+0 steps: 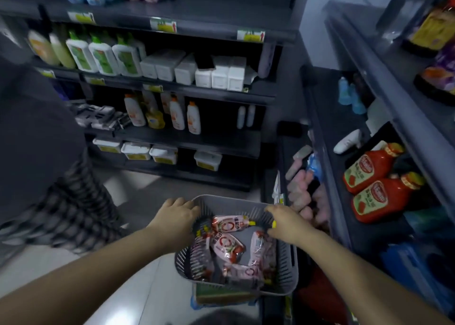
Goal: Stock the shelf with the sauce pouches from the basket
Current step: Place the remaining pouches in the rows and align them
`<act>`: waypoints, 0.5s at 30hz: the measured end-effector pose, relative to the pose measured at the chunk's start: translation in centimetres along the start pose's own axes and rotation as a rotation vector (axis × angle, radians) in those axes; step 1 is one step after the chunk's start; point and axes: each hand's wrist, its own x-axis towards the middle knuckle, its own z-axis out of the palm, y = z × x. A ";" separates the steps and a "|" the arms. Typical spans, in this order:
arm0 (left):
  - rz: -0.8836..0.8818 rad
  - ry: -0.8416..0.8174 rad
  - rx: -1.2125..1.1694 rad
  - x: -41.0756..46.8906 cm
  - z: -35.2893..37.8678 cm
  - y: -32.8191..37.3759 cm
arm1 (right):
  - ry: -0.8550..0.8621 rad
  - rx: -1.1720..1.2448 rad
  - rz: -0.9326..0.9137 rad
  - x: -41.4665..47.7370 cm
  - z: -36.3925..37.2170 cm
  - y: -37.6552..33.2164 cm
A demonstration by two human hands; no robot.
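Holding, head view | left hand [179, 213] grips basket [231, 202] at its left rim, right hand [285, 222] curls over its right rim | sauce pouches [229, 248] inside basket; top pouch [230, 223] lies crosswise, cap end nearest right hand

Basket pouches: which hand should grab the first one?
Right, probably: the right hand grips the basket rim nearest the ketchup shelf, beside a pouch; the left hand is on the opposite rim.

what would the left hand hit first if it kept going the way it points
The rim of the basket, which the left hand already seems to grip; beyond that, probably the top sauce pouch, though depth is unclear.
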 end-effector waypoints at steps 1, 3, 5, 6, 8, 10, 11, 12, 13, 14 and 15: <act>0.003 -0.027 -0.016 0.8 0.6 -0.2 | -0.021 0.007 0.011 0.7 0.7 0.4; 0.015 -0.078 -0.035 2.4 2.1 -0.7 | -0.060 0.039 0.047 1.9 1.9 1.1; 0.031 -0.130 -0.042 4.1 3.4 -1.2 | -0.099 0.068 0.101 2.6 3.1 1.6; 0.040 -0.159 -0.042 5.0 4.0 -1.5 | -0.123 0.092 0.125 2.9 3.8 1.9; 0.058 -0.206 -0.041 7.0 5.1 -1.9 | -0.151 0.150 0.171 3.4 5.5 2.5; 0.042 -0.283 -0.076 8.9 6.4 -1.9 | -0.160 0.205 0.214 4.0 7.4 3.0; 0.020 -0.330 -0.116 9.8 7.2 -1.9 | -0.175 0.246 0.236 4.4 8.1 3.1; 0.002 -0.386 -0.166 10.6 8.0 -1.8 | -0.189 0.289 0.257 4.9 8.9 3.2; -0.002 -0.438 -0.212 11.2 8.9 -1.9 | -0.212 0.316 0.289 5.4 9.7 3.4; 0.001 -0.495 -0.255 11.8 9.9 -2.0 | -0.217 0.361 0.328 5.9 10.6 3.6; -0.005 -0.531 -0.297 12.5 11.0 -2.2 | -0.225 0.401 0.374 6.4 11.2 3.5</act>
